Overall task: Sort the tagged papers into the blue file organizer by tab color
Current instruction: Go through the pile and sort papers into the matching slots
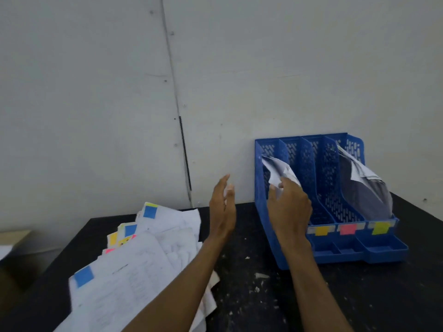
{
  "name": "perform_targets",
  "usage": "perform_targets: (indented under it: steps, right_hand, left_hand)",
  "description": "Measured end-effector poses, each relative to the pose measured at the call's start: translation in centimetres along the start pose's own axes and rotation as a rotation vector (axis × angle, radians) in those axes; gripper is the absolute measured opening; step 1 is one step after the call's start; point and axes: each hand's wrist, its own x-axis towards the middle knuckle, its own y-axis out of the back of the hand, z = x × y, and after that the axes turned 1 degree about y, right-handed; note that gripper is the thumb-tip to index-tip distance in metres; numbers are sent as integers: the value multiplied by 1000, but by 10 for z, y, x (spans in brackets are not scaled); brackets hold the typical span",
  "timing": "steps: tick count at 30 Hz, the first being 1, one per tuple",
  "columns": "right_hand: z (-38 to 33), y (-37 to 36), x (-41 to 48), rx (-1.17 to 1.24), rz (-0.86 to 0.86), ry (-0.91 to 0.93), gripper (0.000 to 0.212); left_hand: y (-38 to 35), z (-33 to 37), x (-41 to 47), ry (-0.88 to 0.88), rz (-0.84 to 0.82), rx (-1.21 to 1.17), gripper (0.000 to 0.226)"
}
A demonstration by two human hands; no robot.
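Note:
The blue file organizer stands on the black table against the wall, with yellow, pink and green tabs along its front lip. My right hand grips a crumpled white paper that sits partly in the leftmost slot. Bent papers fill the rightmost slot, above the green tab. My left hand hovers open just left of the organizer, fingers straight, holding nothing. A loose pile of tagged papers with blue, yellow and pink tabs lies at the left under my left forearm.
The black table carries white scraps and dust in front of the organizer. A grey panelled wall rises right behind. A brown box sits beyond the table's left edge.

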Motion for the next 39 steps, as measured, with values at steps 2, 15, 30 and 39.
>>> perform_targets:
  steps: [2, 15, 30, 39]
  right_hand:
    - [-18, -8, -14, 55, -19, 71, 22]
    - [-130, -92, -158, 47, -813, -22, 39]
    - [-172, -104, -194, -214, -1043, -99, 69]
    - [-154, -110, -186, -80, -998, -169, 51]
  left_hand:
    - [36, -9, 0, 5, 45, 86, 40]
    - [253, -62, -63, 341, 405, 791, 37]
    - [302, -66, -105, 496, 465, 717, 33]
    - [309, -62, -90, 398, 476, 509, 31]
